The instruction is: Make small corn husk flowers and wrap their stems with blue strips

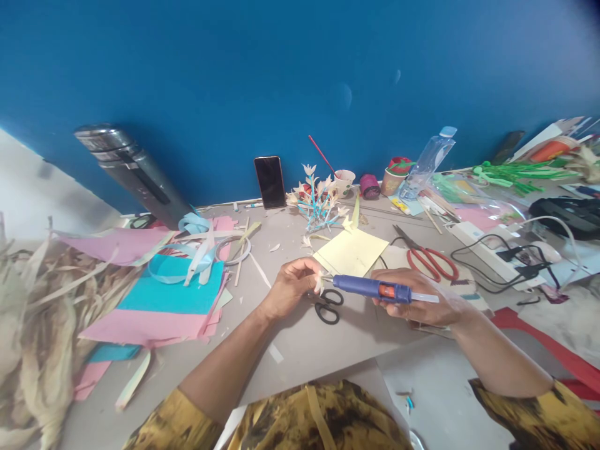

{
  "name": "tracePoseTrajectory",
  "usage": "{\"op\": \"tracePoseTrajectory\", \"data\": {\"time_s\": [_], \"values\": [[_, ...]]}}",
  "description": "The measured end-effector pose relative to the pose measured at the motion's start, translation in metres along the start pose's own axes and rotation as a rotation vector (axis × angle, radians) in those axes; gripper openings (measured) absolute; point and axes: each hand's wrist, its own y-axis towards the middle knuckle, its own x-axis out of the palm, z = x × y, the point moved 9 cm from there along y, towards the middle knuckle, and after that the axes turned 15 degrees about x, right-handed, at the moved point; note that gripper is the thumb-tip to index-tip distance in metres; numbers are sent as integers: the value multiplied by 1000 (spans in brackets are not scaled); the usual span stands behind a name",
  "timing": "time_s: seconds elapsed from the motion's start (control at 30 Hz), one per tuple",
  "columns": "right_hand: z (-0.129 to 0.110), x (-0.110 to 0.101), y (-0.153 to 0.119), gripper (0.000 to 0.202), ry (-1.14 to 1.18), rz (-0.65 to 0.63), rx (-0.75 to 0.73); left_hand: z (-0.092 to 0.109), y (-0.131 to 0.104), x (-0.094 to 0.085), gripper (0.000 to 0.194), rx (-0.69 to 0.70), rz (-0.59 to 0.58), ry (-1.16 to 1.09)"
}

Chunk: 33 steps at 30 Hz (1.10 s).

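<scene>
My right hand (412, 295) is wrapped round a blue hot glue gun (365, 286), with a clear glue stick (425, 299) poking out of its back end. Between the fingertips of my left hand (295, 284) is a small cream flower (320, 282), and the gun's nozzle points at it, touching or nearly so. Black-handled scissors (327, 314) lie on the table just below. Behind the hands rests a pale yellow paper sheet (354, 250). Farther back is a bunch of similar cream flowers (316, 200) on light-blue stems.
Pink and turquoise paper (173, 287) and dried husks (51, 325) cover the left side. A dark flask (135, 175) and a phone (270, 181) stand by the wall. Red-handled scissors (432, 262), a plastic bottle (429, 164) and a power strip (487, 253) with cables are at right.
</scene>
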Motion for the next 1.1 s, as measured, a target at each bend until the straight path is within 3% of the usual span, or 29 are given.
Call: {"op": "tracePoseTrajectory", "data": {"time_s": [0.33,0.63,0.83,0.97,1.03,1.1], "values": [[5,1,1,49,-2,-10,28,0,-1,0,19,2,-4,3],[5,0,-1,42,20,2,54,1,0,0,21,-4,9,7],[-5,-4,-8,45,73,-7,-25,-1,-2,-3,25,-31,43,1],[-2,-18,-15,26,-82,125,-38,-4,-2,-7,25,-62,100,-85],[12,-28,-17,13,-253,254,33,-4,-2,-9,24,-77,124,-159],[33,-34,-18,18,-440,346,136,-3,-1,-10,23,-84,153,-241]]}}
